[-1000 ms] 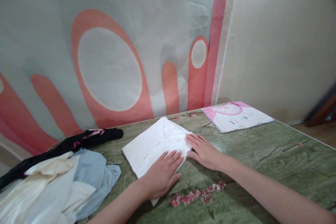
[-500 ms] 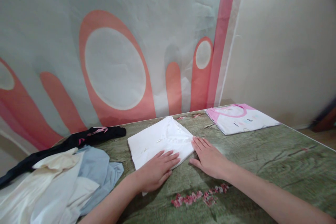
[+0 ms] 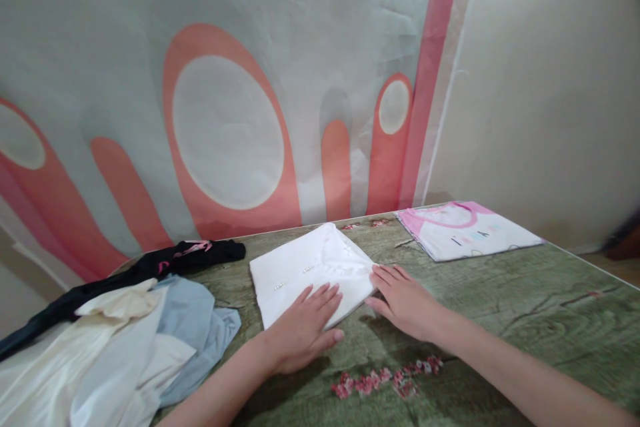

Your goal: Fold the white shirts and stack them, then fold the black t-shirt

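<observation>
- White shirt [image 3: 310, 267] is seen folded into a flat square, small pearl-like buttons in a row, lying on the green table [image 3: 525, 307] near the wall.
- Left hand [image 3: 303, 327] is laid flat on the shirt's near edge, fingers spread, nothing gripped.
- Right hand [image 3: 405, 300] is pressed flat at the shirt's right corner, fingers together, nothing held.
- Counted: two hands, one white shirt, one pink-and-white folded shirt [image 3: 470, 230] well apart at right, one black garment [image 3: 150, 270], one loose pile [image 3: 120, 347] of cream and blue clothes at left.
</observation>
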### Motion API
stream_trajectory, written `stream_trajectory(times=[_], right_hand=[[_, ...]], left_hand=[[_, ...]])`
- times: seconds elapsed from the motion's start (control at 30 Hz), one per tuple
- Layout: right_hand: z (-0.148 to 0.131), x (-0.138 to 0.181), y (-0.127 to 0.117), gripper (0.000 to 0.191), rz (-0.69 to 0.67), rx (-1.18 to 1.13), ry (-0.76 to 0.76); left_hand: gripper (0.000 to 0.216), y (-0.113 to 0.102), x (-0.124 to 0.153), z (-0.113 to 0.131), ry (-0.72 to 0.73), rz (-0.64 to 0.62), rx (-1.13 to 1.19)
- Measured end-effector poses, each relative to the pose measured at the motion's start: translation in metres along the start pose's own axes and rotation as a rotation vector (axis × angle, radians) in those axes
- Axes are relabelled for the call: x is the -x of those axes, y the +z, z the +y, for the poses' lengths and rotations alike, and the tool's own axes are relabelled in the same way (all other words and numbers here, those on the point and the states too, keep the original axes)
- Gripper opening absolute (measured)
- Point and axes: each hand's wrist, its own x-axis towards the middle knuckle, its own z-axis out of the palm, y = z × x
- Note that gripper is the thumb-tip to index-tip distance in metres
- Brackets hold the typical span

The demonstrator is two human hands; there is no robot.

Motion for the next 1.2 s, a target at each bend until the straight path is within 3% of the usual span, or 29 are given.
stream_trajectory(times=[0.2,0.37,0.53,0.67,0.83,1.0,1.2], right_hand=[[0.031,-0.030,-0.015,0.031,0.040,-0.199,0.064],[0.049,-0.077,-0.002,0.029,0.029,-0.323,0.149],[0.045,-0.123,0.014,0.023,0.018,-0.334,0.145],[0.038,-0.138,0.028,0.023,0.012,-0.333,0.166],[0.052,-0.128,0.032,0.025,-0.003,-0.318,0.250],[0.073,-0.093,0.022,0.020,-0.081,-0.306,0.354],[0.056,-0.048,0.013,0.025,-0.154,-0.342,0.351]], left_hand=[[0.059,0.002,0.002,-0.054,-0.256,0.187,-0.097],[0.062,0.010,0.011,-0.097,-0.414,0.196,-0.086],[0.064,0.020,0.015,-0.107,-0.460,0.178,-0.096],[0.063,0.021,0.014,-0.106,-0.453,0.192,-0.085],[0.062,0.019,0.016,-0.125,-0.468,0.217,-0.043],[0.059,0.024,0.021,-0.155,-0.602,0.276,-0.075],[0.061,0.016,0.024,-0.155,-0.586,0.259,-0.079]])
